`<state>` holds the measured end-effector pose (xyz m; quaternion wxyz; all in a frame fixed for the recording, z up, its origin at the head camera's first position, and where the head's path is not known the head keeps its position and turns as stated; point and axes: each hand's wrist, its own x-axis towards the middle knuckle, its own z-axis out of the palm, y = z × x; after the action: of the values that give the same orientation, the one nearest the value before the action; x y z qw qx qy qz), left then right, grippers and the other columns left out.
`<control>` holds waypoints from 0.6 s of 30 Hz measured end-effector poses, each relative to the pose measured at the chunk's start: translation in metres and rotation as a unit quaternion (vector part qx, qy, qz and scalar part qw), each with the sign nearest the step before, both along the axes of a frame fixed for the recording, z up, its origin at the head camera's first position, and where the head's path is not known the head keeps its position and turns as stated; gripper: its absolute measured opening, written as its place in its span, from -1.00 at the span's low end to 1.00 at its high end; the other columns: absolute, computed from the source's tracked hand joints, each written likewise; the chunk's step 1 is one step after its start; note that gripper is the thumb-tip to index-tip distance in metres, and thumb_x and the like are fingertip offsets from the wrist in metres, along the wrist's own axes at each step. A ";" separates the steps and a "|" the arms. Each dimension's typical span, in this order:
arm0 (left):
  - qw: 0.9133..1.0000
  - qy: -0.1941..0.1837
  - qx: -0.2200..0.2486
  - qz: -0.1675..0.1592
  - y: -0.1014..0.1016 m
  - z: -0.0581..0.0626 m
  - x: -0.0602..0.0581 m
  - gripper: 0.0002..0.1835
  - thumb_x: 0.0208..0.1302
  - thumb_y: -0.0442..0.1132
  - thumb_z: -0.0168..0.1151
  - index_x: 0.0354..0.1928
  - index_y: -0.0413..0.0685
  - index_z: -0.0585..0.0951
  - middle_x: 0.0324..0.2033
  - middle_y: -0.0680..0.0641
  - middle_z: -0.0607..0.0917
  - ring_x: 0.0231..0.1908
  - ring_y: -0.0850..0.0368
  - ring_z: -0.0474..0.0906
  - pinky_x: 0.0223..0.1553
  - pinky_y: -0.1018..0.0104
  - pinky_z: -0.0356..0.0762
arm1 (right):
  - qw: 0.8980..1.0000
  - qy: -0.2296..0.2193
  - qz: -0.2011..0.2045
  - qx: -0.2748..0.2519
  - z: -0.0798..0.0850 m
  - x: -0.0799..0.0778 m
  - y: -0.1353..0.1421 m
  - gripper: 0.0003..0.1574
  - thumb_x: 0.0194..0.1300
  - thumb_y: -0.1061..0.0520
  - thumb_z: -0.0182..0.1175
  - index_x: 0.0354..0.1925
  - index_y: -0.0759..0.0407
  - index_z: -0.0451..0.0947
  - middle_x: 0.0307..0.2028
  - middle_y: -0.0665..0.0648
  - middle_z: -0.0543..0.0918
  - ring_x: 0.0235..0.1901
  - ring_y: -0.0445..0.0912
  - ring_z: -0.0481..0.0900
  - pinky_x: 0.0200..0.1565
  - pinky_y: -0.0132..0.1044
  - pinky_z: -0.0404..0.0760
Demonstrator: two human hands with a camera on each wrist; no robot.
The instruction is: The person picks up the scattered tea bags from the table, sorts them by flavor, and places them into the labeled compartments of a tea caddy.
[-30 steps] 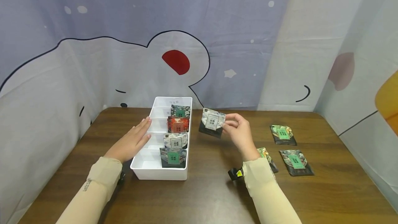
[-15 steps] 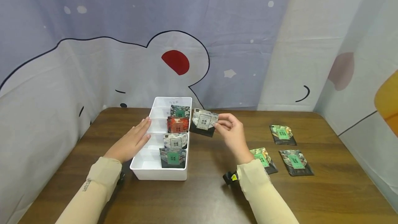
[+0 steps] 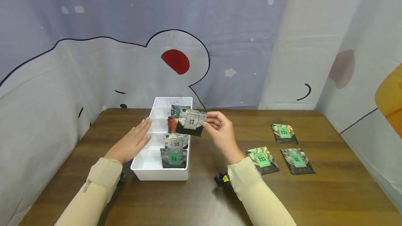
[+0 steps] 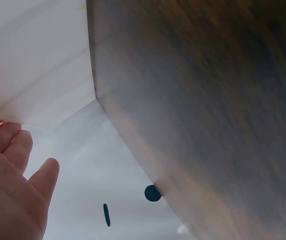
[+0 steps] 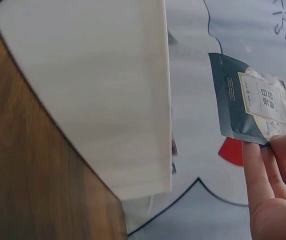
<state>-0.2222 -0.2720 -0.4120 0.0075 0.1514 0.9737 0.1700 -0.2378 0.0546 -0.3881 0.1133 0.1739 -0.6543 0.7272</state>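
Observation:
My right hand (image 3: 221,133) pinches a white-and-black tea sachet (image 3: 192,122) by its right edge, thumb in front. In the head view the sachet overlaps the right side of a white divided box (image 3: 160,174); the right wrist view shows the sachet (image 5: 255,102) above the box's rim. My left hand (image 3: 132,142) lies with straight fingers along the box's left rim. Inside the box stand a green sachet (image 3: 179,111) at the back, a red sachet (image 3: 171,125) partly hidden, another white sachet (image 3: 176,141), and a dark green sachet (image 3: 174,158) in front.
Three sachets lie on the wooden table (image 3: 201,201) at the right: a green-yellow one (image 3: 284,133) farther back, another green-yellow one (image 3: 262,159) near my right sleeve, and a dark green one (image 3: 297,160). A printed curtain (image 3: 238,44) hangs behind the table.
My right hand has carried the white-and-black tea sachet leftward, from beside the box to over its right side. The left hand stays at the left rim.

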 end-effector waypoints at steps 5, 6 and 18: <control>1.000 0.004 -0.002 0.003 0.000 0.000 -0.001 -0.27 0.61 0.10 -0.21 0.63 -0.07 -0.07 0.61 -0.13 -0.08 0.58 -0.16 -0.16 0.52 -0.23 -0.12 | 1.000 0.008 0.024 0.009 0.002 0.001 -0.015 -0.69 0.26 0.53 0.22 -0.01 0.52 0.52 -0.20 0.38 0.69 -0.27 -0.23 0.67 -0.17 -0.35 0.73; 1.000 0.004 -0.003 0.003 0.000 0.000 -0.001 -0.27 0.61 0.11 -0.21 0.63 -0.07 -0.07 0.61 -0.13 -0.08 0.58 -0.16 -0.16 0.52 -0.23 -0.13 | 0.999 0.009 0.029 0.013 0.002 0.001 -0.018 -0.69 0.26 0.53 0.22 -0.01 0.51 0.52 -0.20 0.38 0.68 -0.27 -0.22 0.67 -0.17 -0.33 0.74; 1.000 0.016 -0.006 -0.012 -0.001 0.000 -0.001 -0.29 0.63 0.09 -0.25 0.61 -0.15 -0.03 0.61 -0.15 -0.06 0.57 -0.18 -0.12 0.52 -0.21 -0.11 | 0.994 0.030 0.026 0.102 -0.014 -0.008 -0.033 -0.75 0.24 0.50 0.25 -0.09 0.42 0.59 -0.23 0.32 0.70 -0.22 0.04 0.69 -0.15 -0.39 0.67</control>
<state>-0.2231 -0.2730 -0.4117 -0.0055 0.1656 0.9729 0.1613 -0.2455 0.0217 -0.4021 0.0951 0.2233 -0.7166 0.6539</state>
